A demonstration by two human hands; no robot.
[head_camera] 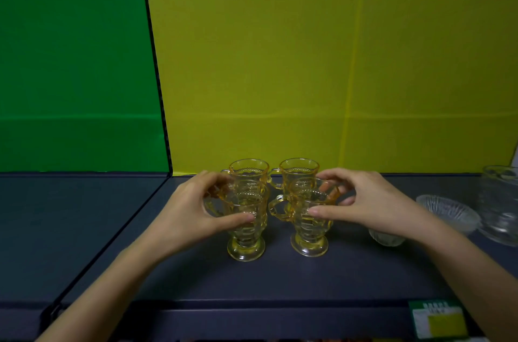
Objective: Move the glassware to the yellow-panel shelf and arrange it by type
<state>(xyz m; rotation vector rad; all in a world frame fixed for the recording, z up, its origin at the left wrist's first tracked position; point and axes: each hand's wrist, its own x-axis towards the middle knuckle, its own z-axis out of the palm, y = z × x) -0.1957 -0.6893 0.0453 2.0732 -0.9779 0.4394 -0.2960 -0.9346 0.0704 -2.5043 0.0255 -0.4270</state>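
Four amber ribbed footed glass mugs stood in a two-by-two block near the rear edge of the dark shelf (pixel 280 280), before the yellow panel (pixel 308 61). Left hand (pixel 190 212) gripped the front-left mug (pixel 246 226); right hand (pixel 370 201) gripped the front-right mug (pixel 308 224). Clear ribbed glass bowl (pixel 448 211) sat toward the right edge.

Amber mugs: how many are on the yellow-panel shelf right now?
4. Front-left mug under the left hand; front-right mug under the right hand; back-left mug and back-right mug behind them. None seems hidden.
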